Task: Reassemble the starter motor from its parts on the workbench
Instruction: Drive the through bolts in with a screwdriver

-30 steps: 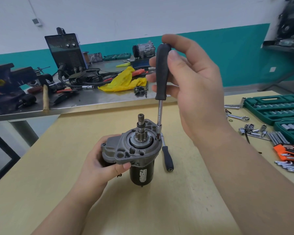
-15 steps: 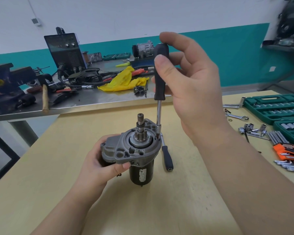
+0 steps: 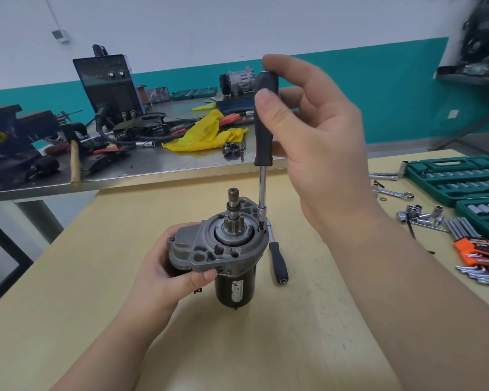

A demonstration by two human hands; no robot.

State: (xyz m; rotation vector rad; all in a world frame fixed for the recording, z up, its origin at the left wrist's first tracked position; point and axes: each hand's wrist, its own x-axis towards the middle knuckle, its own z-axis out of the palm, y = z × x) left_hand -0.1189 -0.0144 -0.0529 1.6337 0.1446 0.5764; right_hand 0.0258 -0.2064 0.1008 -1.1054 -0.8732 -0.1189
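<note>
The starter motor (image 3: 226, 249) stands upright on the wooden bench (image 3: 96, 277), pinion and shaft pointing up, black body below the grey nose housing. My left hand (image 3: 167, 266) grips the housing from the left, thumb on its front edge. My right hand (image 3: 308, 131) holds the black handle of a driver (image 3: 264, 119) between thumb and fingers. The driver stands vertical, its bit seated in a screw hole on the housing's right side.
A second black-handled driver (image 3: 277, 261) lies on the bench just right of the motor. Loose sockets (image 3: 418, 214), a wrench (image 3: 393, 193), hex keys (image 3: 480, 255) and green socket cases (image 3: 458, 176) sit at the right. A cluttered steel table (image 3: 153, 167) stands behind.
My right thumb and fingers have shifted round the driver handle, turning it. The motor and my left hand have stayed where they were.
</note>
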